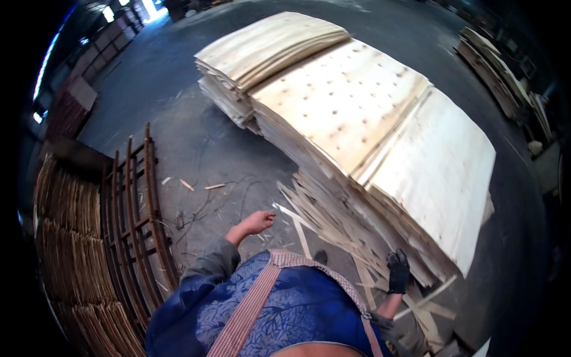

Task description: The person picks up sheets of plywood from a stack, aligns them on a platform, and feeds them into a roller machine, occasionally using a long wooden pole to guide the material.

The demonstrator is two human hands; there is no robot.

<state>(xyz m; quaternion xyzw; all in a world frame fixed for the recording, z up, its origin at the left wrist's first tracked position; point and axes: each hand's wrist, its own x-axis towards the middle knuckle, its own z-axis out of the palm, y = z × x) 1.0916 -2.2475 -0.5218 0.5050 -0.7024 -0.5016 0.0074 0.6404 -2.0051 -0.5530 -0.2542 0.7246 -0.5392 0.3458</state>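
Observation:
My bare left hand [259, 222] hangs over the floor in front of me, its fingers loosely bent and apart, with nothing seen in it. My right hand [398, 272] wears a black glove. It is beside the near lower edge of a tall stack of pale wood veneer sheets [434, 172]; its fingers look slightly apart and I see nothing in them. Whether it touches the stack I cannot tell. Knotty sheets [339, 95] top the stack's middle part, and a higher pile of sheets [267, 44] lies at its far left end.
Loose veneer strips [425, 312] litter the floor by my right hand, and splintered edges [333, 220] jut from the stack. At my left stand a rusty metal rack [134, 226] and stacked brown sheets [71, 238]. More boards [493, 71] lie at the far right.

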